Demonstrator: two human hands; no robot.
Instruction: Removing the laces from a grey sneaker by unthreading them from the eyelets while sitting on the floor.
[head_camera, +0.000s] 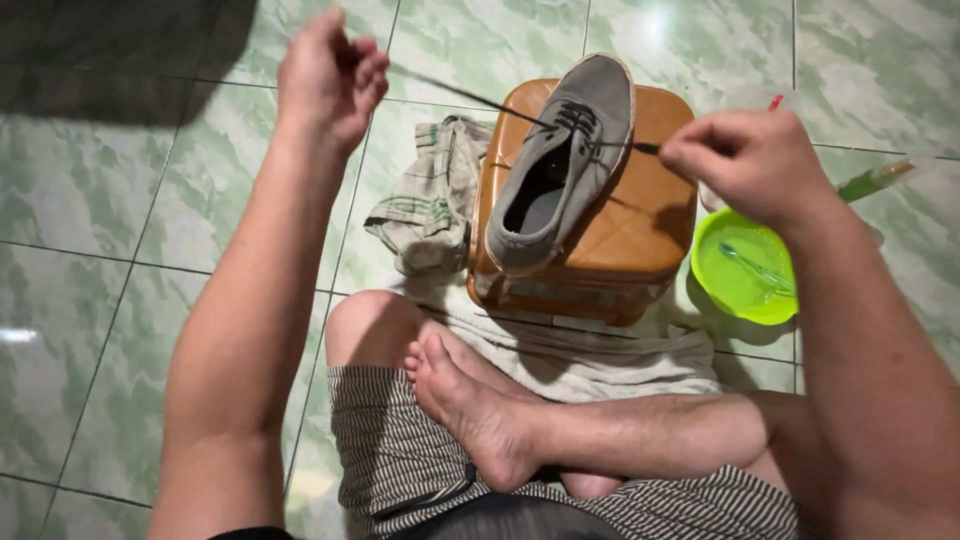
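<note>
A grey canvas shoe (565, 160) with a dark lace lies on an orange plastic stool (640, 225), toe pointing away from me. My left hand (330, 80) is raised at the upper left, fingers pinched on one end of the dark shoelace (470, 96), which runs taut to the eyelets. My right hand (745, 160) is to the right of the shoe, pinched on the other end of the lace. Both lace ends are stretched outward from the shoe.
A striped cloth (430, 195) lies left of the stool and a pale towel (580, 355) lies in front of it. A green plastic bowl (745, 270) holding a toothbrush sits to the right. I sit cross-legged on green marbled floor tiles (90, 210).
</note>
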